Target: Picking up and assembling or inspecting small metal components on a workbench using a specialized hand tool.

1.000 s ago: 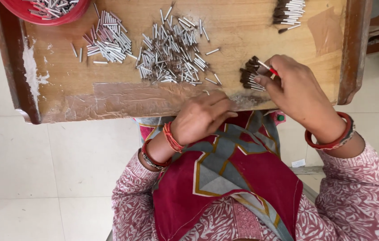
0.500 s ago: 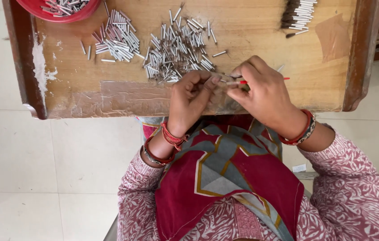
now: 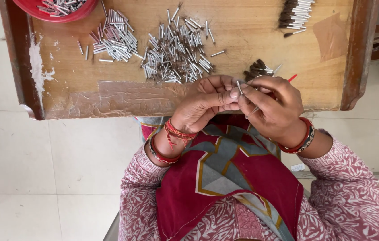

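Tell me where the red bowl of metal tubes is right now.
In the head view, the red bowl sits at the far left corner of the wooden tray, cut off by the frame's top, beside the left pile of tubes.

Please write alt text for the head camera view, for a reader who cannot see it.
Seen from above, a left hand and a right hand meet over a wooden tray, pinching a small metal tube. Loose metal tubes lie piled on the tray.

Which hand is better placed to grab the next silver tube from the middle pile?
Probably the left hand: it sits just below the middle pile of silver tubes. The right hand is farther off, near the dark-tipped pieces, with a thin tube pinched between both hands.
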